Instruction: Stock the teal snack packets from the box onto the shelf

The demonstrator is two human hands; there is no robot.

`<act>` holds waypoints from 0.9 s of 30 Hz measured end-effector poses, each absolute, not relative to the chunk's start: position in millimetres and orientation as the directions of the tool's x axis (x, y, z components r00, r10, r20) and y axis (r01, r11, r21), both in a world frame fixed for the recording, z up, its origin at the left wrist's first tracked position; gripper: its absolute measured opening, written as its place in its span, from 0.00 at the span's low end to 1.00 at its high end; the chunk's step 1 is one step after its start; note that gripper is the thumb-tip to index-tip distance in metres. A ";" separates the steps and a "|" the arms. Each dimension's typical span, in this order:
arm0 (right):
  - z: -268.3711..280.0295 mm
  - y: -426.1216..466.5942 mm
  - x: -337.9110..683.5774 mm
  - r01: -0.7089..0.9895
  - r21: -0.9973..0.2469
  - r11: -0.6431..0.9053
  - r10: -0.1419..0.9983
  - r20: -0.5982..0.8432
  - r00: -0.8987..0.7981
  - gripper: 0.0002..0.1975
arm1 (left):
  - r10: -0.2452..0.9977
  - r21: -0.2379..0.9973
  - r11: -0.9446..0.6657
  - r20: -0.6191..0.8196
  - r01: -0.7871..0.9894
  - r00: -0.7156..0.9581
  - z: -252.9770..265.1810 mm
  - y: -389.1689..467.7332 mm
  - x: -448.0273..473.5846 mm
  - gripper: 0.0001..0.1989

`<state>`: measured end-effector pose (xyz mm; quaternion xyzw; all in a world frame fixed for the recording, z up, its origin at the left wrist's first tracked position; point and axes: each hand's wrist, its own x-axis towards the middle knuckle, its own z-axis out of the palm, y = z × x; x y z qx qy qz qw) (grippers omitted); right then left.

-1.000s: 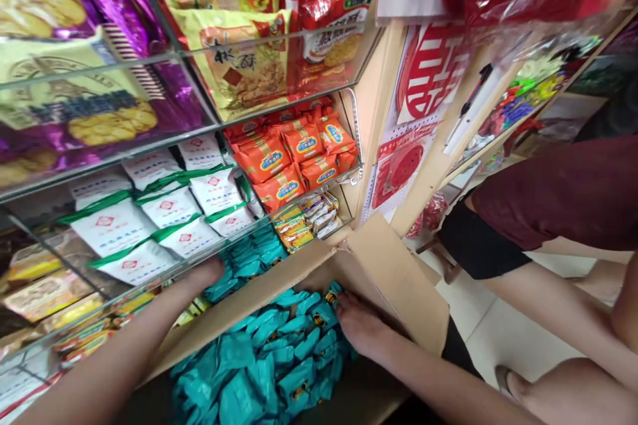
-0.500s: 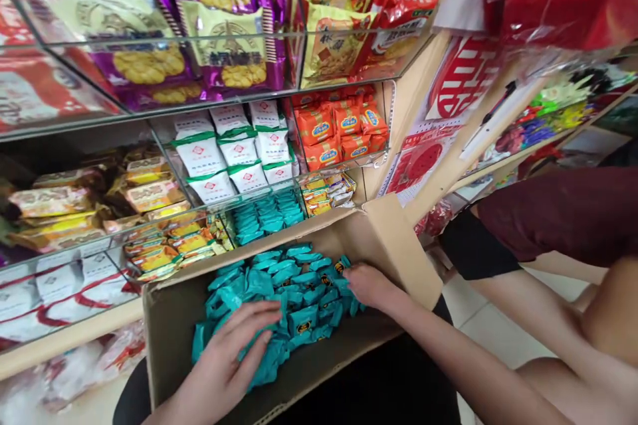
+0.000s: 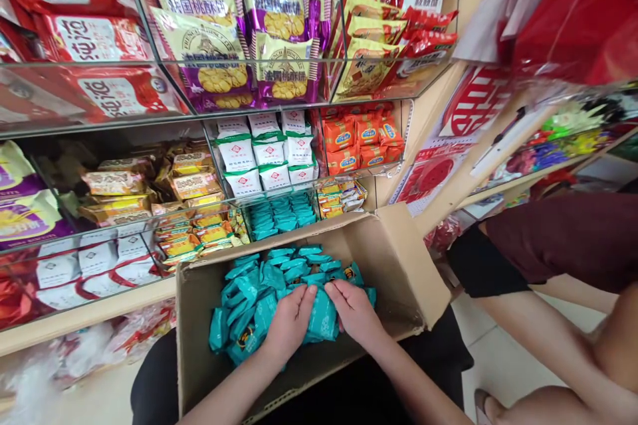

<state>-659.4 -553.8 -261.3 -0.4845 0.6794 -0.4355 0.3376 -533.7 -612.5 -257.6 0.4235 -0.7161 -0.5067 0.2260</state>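
Note:
An open cardboard box [image 3: 197, 345] rests on my lap, partly filled with a loose heap of small teal snack packets [image 3: 249, 285]. Over the heap my left hand [image 3: 293, 319] and my right hand [image 3: 355, 313] come close together, thumbs nearly meeting. Between them is a teal snack packet [image 3: 323, 315], gripped from its left and right sides. Whether further packets are stacked beneath it, the fingers hide. Black and orange emblems show on a few of the packets.
Behind the box, clear-fronted shelves [image 3: 239, 106] hold bagged biscuits, white packets [image 3: 272, 153] and orange packets [image 3: 343, 139]. One lower compartment has teal packets [image 3: 282, 212] in rows. At the right is another person's arm [image 3: 538, 339] with a dark sleeve [image 3: 563, 232].
My right hand has moved left from the box's right side, and my left hand has moved right. They now meet around a teal packet. The view has shifted slightly.

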 end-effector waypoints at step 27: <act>-267.9 -536.4 -644.7 0.388 -0.920 0.049 -0.889 -0.217 -0.403 0.12 | -0.746 0.967 -0.177 -0.254 -0.184 -0.615 -248.1 -602.9 -527.5 0.12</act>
